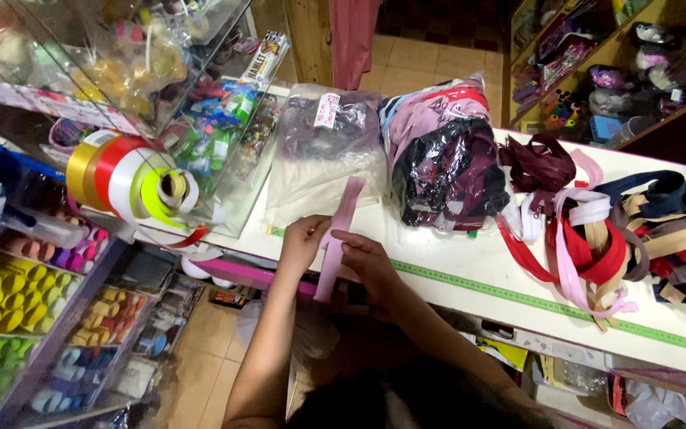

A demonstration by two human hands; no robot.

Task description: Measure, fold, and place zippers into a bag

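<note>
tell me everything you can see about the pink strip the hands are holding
The pink strip is a long, narrow, flat band, pale pink, looking like fabric tape or a zipper. It runs diagonally from the clear plastic bag down past the white counter edge. The left hand and right hand pinch it near its middle; its lower end hangs free.

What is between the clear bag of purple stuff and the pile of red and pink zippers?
In the head view, a dark maroon bundle in plastic lies between the clear bag and the zipper pile.
</note>
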